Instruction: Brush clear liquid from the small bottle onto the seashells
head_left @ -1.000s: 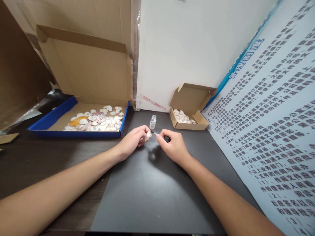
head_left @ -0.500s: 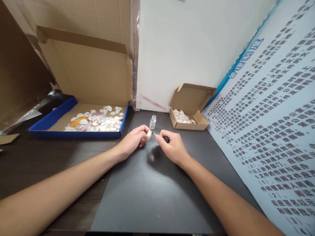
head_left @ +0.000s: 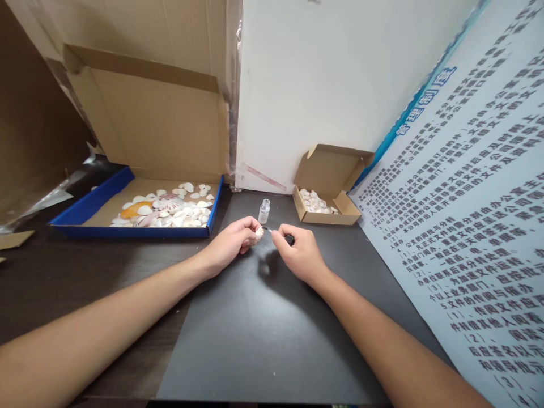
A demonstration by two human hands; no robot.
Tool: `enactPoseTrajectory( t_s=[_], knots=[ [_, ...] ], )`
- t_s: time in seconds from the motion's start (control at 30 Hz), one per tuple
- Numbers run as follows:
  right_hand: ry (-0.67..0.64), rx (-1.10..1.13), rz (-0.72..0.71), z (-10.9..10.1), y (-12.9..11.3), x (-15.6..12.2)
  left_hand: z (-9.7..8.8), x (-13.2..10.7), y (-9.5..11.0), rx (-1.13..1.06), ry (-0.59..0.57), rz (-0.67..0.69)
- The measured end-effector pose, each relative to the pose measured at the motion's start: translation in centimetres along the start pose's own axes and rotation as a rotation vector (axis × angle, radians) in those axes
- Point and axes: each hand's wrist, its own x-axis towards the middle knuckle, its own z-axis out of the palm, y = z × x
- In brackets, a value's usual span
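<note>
Between the thumb and fingers of my left hand (head_left: 233, 243) is a pale, speckled seashell (head_left: 257, 234), partly covered by the fingertips. My right hand (head_left: 298, 247) is closed round a small brush with a black cap (head_left: 289, 239) as its handle. The brush's thin stem points left, and its dark tip is at the shell's right edge; whether it touches, I cannot tell. Just behind the shell stands a small clear glass bottle (head_left: 264, 212), upright and uncapped.
At left, a blue-edged cardboard box (head_left: 148, 232) lies open with many white shells and an orange one (head_left: 135, 210). A smaller cardboard box (head_left: 329, 217) of white shells stands at back right. A dark grey mat (head_left: 255, 351) covers the tabletop; a printed poster (head_left: 467, 226) rises at right.
My right hand has shifted very slightly right, and more of the brush stem shows. The shell has turned a little in my left fingers. The bottle and boxes stay put.
</note>
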Motion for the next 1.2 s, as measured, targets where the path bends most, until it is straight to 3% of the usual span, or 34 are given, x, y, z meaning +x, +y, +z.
enactPoseTrajectory(
  t_s=[0.07,0.23,0.4,0.57,0.73,0.9,1.03,1.2],
  knots=[
    [0.018,0.018,0.001,-0.06,-0.02,0.02,-0.04,0.06,-0.08,0.0,-0.009,0.005],
    [-0.076,0.055,-0.064,-0.03,-0.12,-0.15,-0.08,0.13,-0.12,0.018,-0.019,0.0],
    [-0.002,0.015,-0.006,0.01,-0.03,-0.09,-0.12,0.2,-0.2,0.023,-0.025,0.008],
    [-0.066,0.05,-0.065,0.04,0.0,-0.13,-0.06,0.15,-0.1,0.022,-0.018,-0.008],
    [0.012,0.034,-0.011,-0.06,0.01,-0.11,-0.02,0.04,-0.01,0.032,-0.025,0.007],
    [-0.071,0.053,-0.067,-0.02,-0.06,-0.19,-0.08,0.03,-0.05,0.04,-0.03,-0.003],
    [-0.027,0.045,-0.031,0.04,0.09,-0.11,-0.11,0.07,-0.19,0.04,-0.033,0.007],
    [-0.071,0.049,-0.066,0.04,0.14,-0.09,-0.1,0.17,-0.21,0.045,-0.033,0.003]
  ],
)
